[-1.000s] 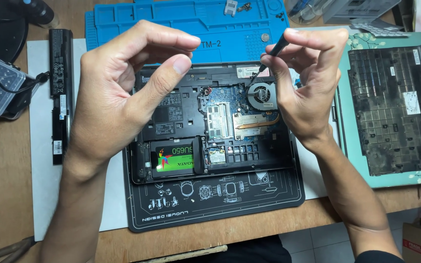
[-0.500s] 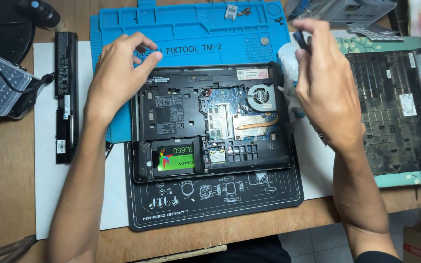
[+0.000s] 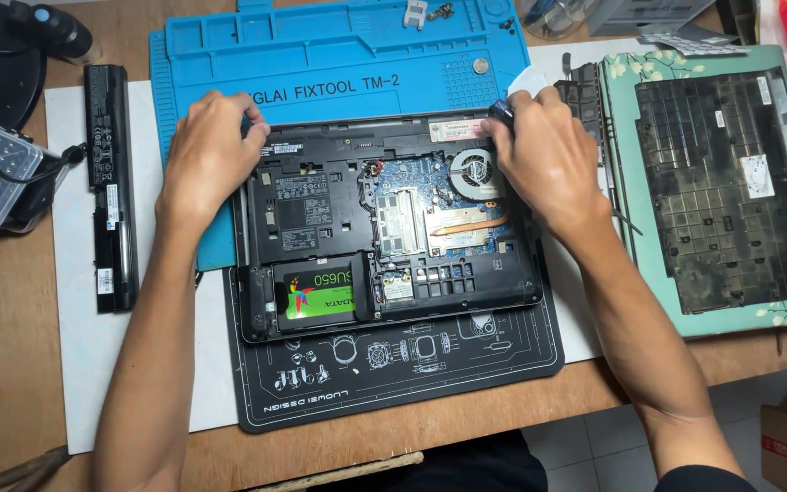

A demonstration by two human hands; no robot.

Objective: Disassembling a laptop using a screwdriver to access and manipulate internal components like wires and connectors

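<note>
- left hand (image 3: pixel 207 155): fingers curled, gripping far-left corner of opened black laptop base (image 3: pixel 384 228)
- right hand (image 3: pixel 548 155): closed round a dark tool (image 3: pixel 500 109), at far-right corner
- long black battery pack (image 3: pixel 109 182) left, removed black bottom cover (image 3: pixel 730 182) right

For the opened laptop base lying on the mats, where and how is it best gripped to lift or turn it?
Probably by its two short side edges, coming in from left and right. The laptop base lies flat, wide and open, with the board and fan exposed, so only the rim is safe. The left hand and right hand already rest at its far corners.
</note>
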